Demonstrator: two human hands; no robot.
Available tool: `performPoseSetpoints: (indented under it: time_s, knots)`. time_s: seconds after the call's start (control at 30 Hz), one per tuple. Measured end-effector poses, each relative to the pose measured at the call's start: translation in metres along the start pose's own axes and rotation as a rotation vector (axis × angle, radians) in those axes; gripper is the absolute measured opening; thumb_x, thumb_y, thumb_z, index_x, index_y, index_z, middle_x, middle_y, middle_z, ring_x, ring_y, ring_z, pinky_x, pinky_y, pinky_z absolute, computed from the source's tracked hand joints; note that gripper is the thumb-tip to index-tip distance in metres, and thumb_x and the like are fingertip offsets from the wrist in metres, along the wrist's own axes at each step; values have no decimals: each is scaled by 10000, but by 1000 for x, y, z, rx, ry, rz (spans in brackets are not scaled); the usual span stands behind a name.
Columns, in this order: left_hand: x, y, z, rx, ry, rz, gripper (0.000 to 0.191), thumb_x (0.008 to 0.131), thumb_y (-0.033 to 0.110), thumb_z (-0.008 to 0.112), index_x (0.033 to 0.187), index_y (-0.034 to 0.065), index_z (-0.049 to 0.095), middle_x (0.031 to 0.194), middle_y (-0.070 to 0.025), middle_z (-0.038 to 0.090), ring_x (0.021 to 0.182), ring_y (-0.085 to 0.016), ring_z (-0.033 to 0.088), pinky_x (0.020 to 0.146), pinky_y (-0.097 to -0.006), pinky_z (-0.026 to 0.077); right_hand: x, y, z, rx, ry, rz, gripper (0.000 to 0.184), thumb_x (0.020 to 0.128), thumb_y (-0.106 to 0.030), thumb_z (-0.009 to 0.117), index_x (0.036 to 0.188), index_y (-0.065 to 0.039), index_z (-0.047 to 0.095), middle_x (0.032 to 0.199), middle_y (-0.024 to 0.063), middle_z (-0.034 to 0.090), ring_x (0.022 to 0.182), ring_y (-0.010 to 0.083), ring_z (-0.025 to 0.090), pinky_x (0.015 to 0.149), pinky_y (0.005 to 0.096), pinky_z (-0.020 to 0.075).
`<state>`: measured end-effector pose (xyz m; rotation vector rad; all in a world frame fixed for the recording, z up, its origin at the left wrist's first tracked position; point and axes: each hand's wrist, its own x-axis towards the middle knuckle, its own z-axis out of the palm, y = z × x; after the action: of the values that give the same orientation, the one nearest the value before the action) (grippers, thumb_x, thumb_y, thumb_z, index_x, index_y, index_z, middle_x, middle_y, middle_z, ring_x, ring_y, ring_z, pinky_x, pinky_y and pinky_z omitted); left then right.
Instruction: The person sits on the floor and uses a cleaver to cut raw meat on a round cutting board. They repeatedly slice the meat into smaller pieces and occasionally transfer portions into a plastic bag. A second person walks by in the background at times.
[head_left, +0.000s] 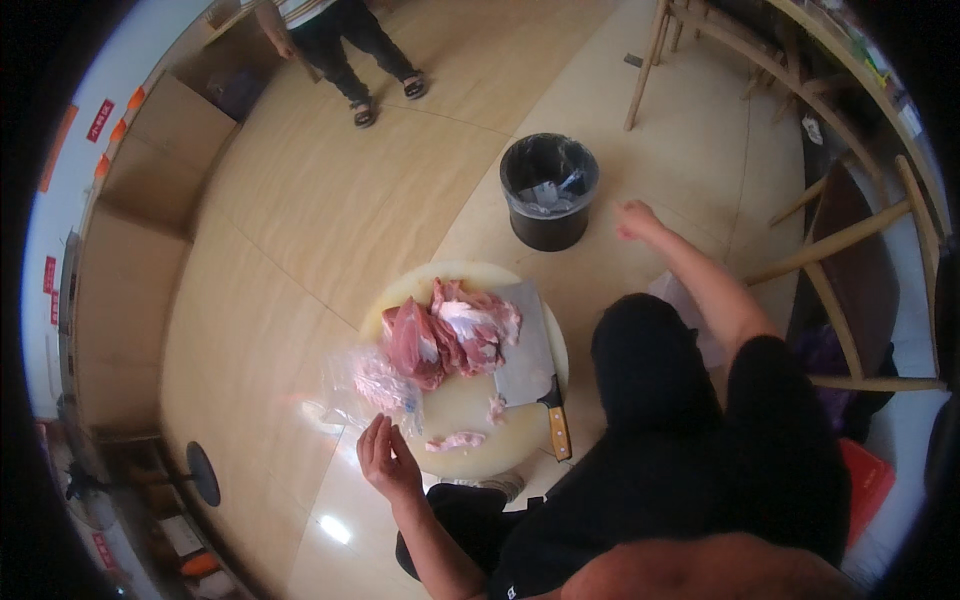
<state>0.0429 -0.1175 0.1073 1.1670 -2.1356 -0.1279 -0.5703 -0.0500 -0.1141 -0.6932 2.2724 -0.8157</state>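
Observation:
My left hand (391, 457) hangs at the near left edge of a round cutting board (450, 262), with slightly bent fingers and no thing seen in them. Its fingertips are close to a clear plastic bag (341, 386); contact is unclear. Pale, fatty meat (379, 382) lies on or in the bag. Large pieces of raw red meat (412, 345) are heaped on the board's far side. To their right lies a cleaver (525, 371) with a wooden handle. Small trimmings (456, 441) rest in front. My right hand (636, 220) is stretched out right of a black bin, fingers partly curled.
The black bin (547, 232) has a clear liner and some rubbish inside. Another person (349, 45) stands on the tiled floor beyond. Wooden chairs (840, 232) are on the right, and cabinets (142, 300) line the left. A red plastic thing (866, 480) is behind me.

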Motion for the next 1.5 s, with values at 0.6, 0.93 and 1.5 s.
performPoseSetpoints:
  time_s: [0.6,0.93,1.5]
  knots:
    - [7,-45,-2,223,-10,-61,120,837,-18,600,938,-9,663,950,-142,670,845,-291,637,756,-379,521,-100,-81,59,252,-59,313,144,892,-118,480,863,-20,582,608,94,591,470,183,555,429,328,455]
    - [-3,-78,9,302,4,-86,126,880,28,587,942,-52,662,931,-158,674,848,-286,641,757,-364,522,-158,-34,61,136,-300,228,195,900,-172,516,1028,-25,522,831,124,599,708,203,588,637,366,490]
    - [-3,-108,7,473,14,-165,176,890,72,603,997,-50,672,1005,-141,674,888,-226,645,792,-322,530,-156,-15,63,314,-309,117,286,879,-217,567,1082,-18,545,894,136,624,797,224,610,737,370,503]
